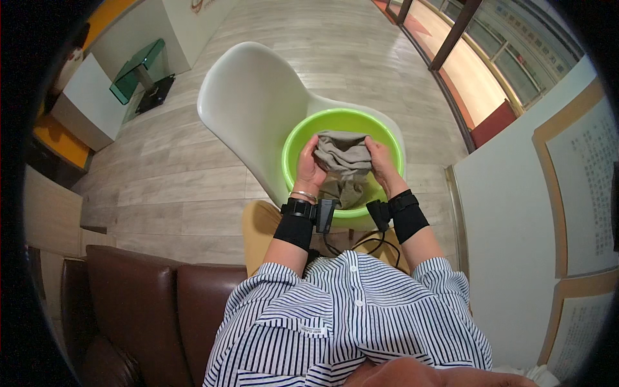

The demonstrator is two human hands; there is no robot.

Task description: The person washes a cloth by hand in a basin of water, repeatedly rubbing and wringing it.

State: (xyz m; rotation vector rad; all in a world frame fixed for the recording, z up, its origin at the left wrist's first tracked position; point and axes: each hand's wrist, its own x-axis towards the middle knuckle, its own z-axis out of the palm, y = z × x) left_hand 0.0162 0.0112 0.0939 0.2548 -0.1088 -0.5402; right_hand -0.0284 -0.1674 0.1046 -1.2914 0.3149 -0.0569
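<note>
A grey-beige cloth point(344, 154) is stretched between my two hands over a lime-green plastic basin point(286, 159). My left hand point(309, 164) grips its left edge, thumb on top. On the opposite side, my right hand point(380, 162) pinches the right edge and looks slightly blurred. The upper part of the cloth sags in folds between them. Its lower part hangs down into the basin, where what looks like shallow water covers the bottom. Whether the cloth is one piece or two I cannot tell.
The basin stands on the seat of a white moulded chair point(251, 92). Behind me on the left is a brown leather sofa point(135, 300). A wall with framed sheets point(585, 184) runs along the right. A glass-topped stand point(140, 72) is at the far left.
</note>
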